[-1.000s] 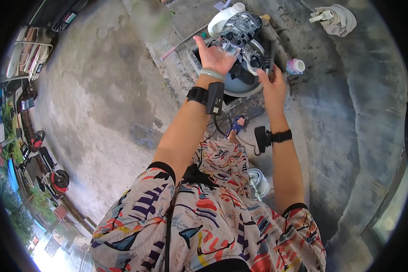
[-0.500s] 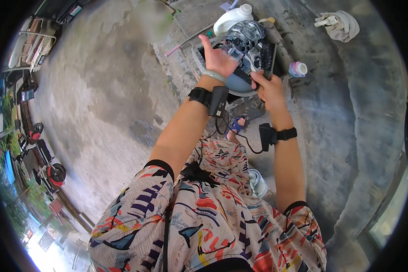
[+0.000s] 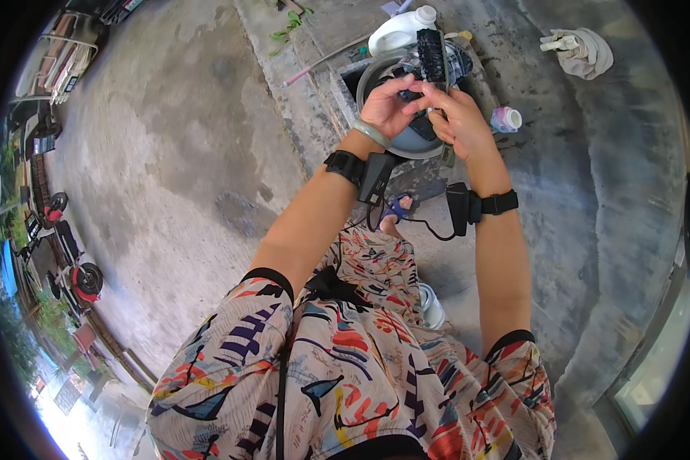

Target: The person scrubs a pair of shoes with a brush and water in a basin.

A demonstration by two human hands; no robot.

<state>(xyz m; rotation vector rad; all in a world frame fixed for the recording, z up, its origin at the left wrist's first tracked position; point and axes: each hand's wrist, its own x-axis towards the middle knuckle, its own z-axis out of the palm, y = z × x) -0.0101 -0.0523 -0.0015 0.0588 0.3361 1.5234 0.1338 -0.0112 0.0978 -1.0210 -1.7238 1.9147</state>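
Observation:
My right hand is closed round the handle of a brush with dark bristles, held upright over a grey basin. The handle's lower end shows below my fingers. My left hand is beside it, palm partly up, its fingers apart and their tips close to my right fingertips; whether they touch the brush cannot be made out. In the basin are greyish water and dark wet things, partly hidden by my hands. A black-and-white wet item shows behind the brush; its kind is unclear.
A white jug stands behind the basin. To the right are a small white-and-purple bottle and a pale cloth bundle. A pink-ended stick lies left of the basin. My sandalled foot is just in front.
My right hand has turned the brush upright, bristles at the top. My left hand has come away from the dark item and turned toward my right hand.

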